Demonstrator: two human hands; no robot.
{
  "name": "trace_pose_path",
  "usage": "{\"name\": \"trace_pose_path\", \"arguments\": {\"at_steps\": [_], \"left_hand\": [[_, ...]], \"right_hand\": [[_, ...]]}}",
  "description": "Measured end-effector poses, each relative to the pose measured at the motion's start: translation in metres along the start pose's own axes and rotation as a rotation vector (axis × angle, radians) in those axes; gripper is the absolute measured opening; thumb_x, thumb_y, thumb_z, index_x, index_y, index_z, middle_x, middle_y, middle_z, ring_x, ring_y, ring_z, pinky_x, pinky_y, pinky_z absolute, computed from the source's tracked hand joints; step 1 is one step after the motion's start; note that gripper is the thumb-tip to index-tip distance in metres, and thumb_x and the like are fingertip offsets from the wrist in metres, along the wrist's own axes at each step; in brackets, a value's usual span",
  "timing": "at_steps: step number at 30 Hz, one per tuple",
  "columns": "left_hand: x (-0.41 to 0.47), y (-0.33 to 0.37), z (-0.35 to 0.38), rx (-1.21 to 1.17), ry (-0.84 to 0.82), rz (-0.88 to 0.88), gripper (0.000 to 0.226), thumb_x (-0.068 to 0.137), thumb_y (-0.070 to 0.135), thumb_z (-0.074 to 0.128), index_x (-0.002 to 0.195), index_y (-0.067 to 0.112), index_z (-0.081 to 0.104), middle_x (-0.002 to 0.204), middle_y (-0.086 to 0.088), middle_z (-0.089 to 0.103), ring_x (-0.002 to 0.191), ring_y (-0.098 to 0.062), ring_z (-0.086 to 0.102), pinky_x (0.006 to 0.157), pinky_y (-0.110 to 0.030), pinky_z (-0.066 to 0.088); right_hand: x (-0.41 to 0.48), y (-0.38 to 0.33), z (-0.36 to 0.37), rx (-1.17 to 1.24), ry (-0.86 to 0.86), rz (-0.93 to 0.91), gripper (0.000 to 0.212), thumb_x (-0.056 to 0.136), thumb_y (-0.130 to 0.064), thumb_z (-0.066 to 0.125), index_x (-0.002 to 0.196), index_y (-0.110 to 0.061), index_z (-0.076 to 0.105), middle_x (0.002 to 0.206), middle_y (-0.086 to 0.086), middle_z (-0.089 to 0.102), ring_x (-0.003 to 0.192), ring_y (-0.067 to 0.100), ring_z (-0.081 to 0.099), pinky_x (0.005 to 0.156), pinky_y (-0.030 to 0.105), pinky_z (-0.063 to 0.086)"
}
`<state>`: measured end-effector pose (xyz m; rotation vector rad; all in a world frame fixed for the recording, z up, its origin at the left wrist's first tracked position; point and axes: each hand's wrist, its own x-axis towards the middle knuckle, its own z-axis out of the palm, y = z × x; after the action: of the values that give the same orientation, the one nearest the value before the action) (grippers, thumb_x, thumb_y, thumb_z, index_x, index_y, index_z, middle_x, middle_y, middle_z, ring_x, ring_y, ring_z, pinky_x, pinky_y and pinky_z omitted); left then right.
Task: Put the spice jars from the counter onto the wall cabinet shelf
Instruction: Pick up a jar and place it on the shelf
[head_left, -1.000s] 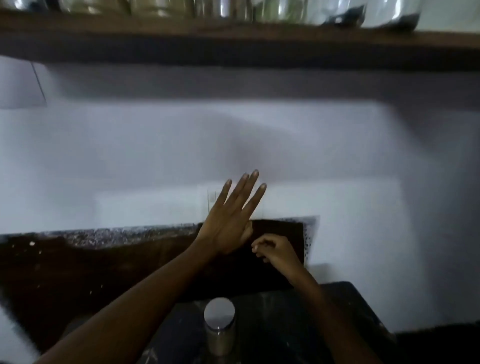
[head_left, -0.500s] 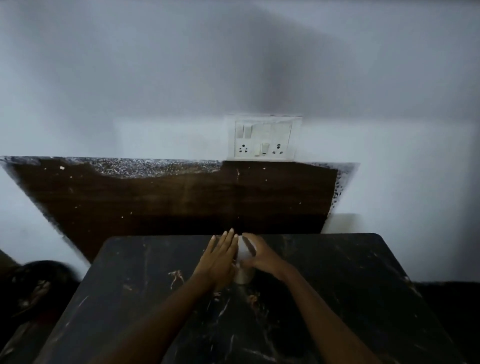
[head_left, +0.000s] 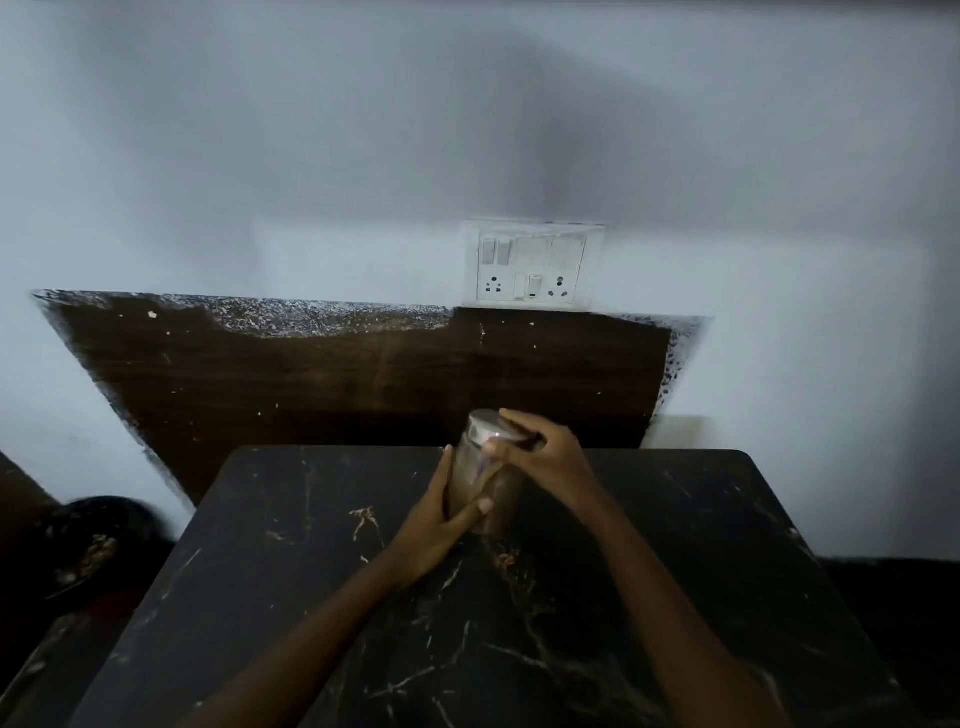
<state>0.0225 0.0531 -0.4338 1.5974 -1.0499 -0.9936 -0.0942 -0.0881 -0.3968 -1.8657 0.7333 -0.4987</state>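
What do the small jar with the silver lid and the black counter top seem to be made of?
The small jar: probably clear glass or plastic, as brown contents show through; its lid looks like polished metal, it glints. The black counter top: perhaps polished marble or imitation, by its pale veins.

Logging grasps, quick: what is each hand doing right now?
Left hand: holds the spice jar around its body.
Right hand: grips the same jar at its metal lid.
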Motion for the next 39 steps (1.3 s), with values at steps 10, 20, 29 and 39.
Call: {"name": "trace_pose_path", "arguments": {"at_steps": [10, 20, 29, 39], "left_hand": [[-0.111, 0.059, 0.042, -0.275, 0.073, 0.083, 0.066, 0.074, 0.058, 0.062, 0.133, 0.037, 0.04, 0.124, 0.01, 0.058, 0.109, -0.005, 0.061, 0.091, -0.03, 0.052], [-0.153, 0.065, 0.065, -0.316, 0.05, 0.134, 0.054, 0.076, 0.041, 0.052, 0.127, 0.022, 0.048, 0.107, 0.005, 0.065, 0.093, -0.005, 0.068, 0.069, -0.015, 0.053], [-0.158, 0.071, 0.077, -0.332, -0.006, 0.113, 0.057, 0.076, 0.045, 0.05, 0.128, 0.025, 0.043, 0.106, 0.007, 0.063, 0.089, -0.002, 0.068, 0.067, -0.013, 0.053], [-0.152, 0.08, 0.091, -0.31, 0.011, 0.087, 0.091, 0.069, 0.052, 0.058, 0.144, 0.039, 0.008, 0.127, 0.011, 0.036, 0.112, -0.015, 0.057, 0.084, -0.031, 0.057]], "right_hand": [[-0.086, -0.071, -0.02, -0.039, 0.082, -0.109, 0.047, 0.066, -0.07, 0.053, 0.099, -0.038, 0.063, 0.096, -0.022, 0.062, 0.083, -0.019, 0.057, 0.058, 0.002, 0.043], [-0.164, -0.056, -0.01, 0.421, 0.058, 0.028, 0.049, 0.076, -0.067, 0.045, 0.124, -0.06, 0.041, 0.131, -0.018, 0.044, 0.116, 0.005, 0.049, 0.096, 0.038, 0.046], [-0.176, -0.044, -0.005, 0.598, 0.191, 0.064, 0.039, 0.073, -0.064, 0.053, 0.109, -0.05, 0.058, 0.118, -0.002, 0.063, 0.102, 0.014, 0.066, 0.075, 0.034, 0.056], [-0.17, -0.051, 0.012, 0.552, 0.368, 0.046, 0.024, 0.089, -0.052, 0.041, 0.111, -0.045, 0.05, 0.114, -0.003, 0.06, 0.098, 0.013, 0.062, 0.069, 0.027, 0.053]]}}
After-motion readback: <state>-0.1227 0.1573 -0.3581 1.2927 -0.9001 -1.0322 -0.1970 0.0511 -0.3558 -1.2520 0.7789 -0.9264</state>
